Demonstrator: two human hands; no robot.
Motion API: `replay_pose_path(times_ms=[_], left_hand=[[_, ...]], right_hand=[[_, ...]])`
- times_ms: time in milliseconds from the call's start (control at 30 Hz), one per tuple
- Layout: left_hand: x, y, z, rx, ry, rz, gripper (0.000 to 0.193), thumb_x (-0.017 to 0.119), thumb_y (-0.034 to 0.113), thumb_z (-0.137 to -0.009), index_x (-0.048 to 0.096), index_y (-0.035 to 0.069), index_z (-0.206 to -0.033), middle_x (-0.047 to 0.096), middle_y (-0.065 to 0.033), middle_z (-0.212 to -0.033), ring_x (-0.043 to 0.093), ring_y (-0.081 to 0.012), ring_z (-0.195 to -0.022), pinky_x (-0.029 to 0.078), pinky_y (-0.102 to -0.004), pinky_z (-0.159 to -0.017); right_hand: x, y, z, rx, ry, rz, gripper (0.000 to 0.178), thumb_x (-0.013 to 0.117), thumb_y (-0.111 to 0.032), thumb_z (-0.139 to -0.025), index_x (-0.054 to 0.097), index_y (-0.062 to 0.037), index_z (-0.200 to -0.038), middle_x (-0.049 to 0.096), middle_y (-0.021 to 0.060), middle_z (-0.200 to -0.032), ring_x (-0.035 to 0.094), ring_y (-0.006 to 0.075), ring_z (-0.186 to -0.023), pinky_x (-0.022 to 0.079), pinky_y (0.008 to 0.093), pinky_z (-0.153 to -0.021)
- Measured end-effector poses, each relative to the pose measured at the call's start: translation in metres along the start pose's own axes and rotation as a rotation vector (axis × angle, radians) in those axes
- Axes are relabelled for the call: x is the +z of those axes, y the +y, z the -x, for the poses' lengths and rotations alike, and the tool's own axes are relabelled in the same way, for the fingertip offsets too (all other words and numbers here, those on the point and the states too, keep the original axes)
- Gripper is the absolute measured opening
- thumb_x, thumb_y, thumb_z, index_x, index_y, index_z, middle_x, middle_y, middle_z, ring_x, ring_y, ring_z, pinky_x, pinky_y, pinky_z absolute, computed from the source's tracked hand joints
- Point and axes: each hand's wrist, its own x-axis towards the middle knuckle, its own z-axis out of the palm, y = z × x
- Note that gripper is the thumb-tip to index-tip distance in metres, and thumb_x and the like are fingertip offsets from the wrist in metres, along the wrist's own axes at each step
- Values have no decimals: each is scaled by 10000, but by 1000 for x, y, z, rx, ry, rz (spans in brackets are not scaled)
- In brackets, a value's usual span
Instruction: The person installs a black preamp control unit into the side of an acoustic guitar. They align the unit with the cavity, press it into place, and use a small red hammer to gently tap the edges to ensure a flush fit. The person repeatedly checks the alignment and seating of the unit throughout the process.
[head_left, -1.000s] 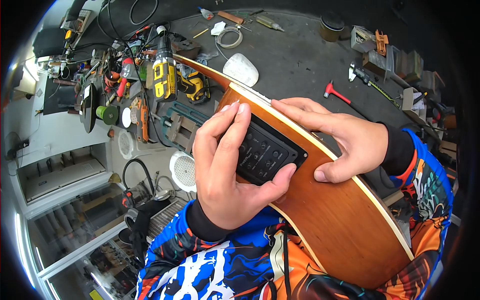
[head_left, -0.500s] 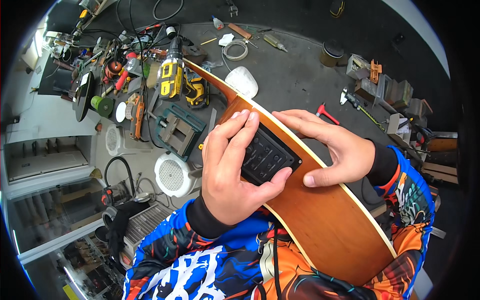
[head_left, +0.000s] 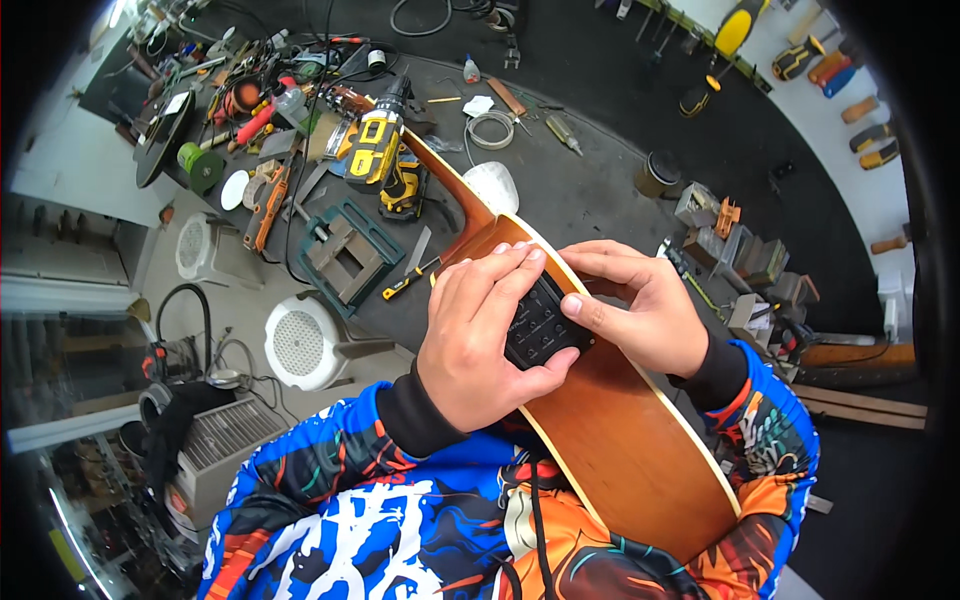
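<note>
Grip, left hand (head_left: 478, 335): fingers curled over the upper edge of the black control panel (head_left: 540, 325), thumb pressed at the panel's lower corner, so the hand clasps the panel and the guitar's side together. Grip, right hand (head_left: 640, 305): fingers bent over the pale binding at the guitar's edge, thumb tip set on the panel's right rim; it grasps the guitar's rim beside the panel. Acoustic guitar (head_left: 620, 450): orange-brown wooden body, lying on its side across the person's lap, neck running up and to the left over the tabletop (head_left: 590, 180). Control panel: small dark rectangle with several round knobs, set in the guitar's side, between the two hands and partly covered by them. Tabletop: dark grey, crowded with tools. Green bench vise (head_left: 345, 255): left of the guitar neck. Yellow and black cordless drill (head_left: 380, 140): lying beside the neck, near the vise. White round fan casing (head_left: 300, 340): at the tabletop's lower left edge. White oval pad (head_left: 493, 185): just right of the neck. Coil of pale cable (head_left: 490, 128): further up the tabletop. Small yellow-handled knife (head_left: 408, 280): by the guitar's shoulder.
</note>
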Motion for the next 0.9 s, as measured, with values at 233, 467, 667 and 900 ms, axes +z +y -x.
replay_pose_path(times_ms=[233,467,667,900], left_hand=[[1,-1,-1,-1,23,6,833,939,226,-626,618,14,-1365,624,-177,-1318,603,-358,-1259,455,-460,-1093],[2,-1,-7,4,-5,-29,819,940,230,-623,626,18,-1349,628,-181,-1329,609,-360,-1251,458,-466,-1089],[5,-1,-9,14,-18,-57,831,953,240,-614,627,10,-1344,628,-185,-1338,611,-363,-1247,468,-467,-1082],[4,-7,-11,-17,-59,-10,819,960,235,-641,621,3,-1350,626,-189,-1335,607,-365,-1261,457,-459,-1095]], right_hand=[[8,-1,7,38,47,-75,482,782,-155,-956,650,37,-1379,639,154,-1359,653,227,-1231,536,359,-1058],[7,1,8,8,49,-56,489,764,-134,-965,629,32,-1405,604,163,-1396,640,238,-1261,533,369,-1065],[2,3,6,47,22,-96,493,763,-118,-961,624,28,-1410,591,159,-1399,642,245,-1262,538,378,-1068],[2,1,2,69,23,-62,481,758,-117,-965,627,27,-1405,605,158,-1380,645,247,-1258,542,377,-1071]])
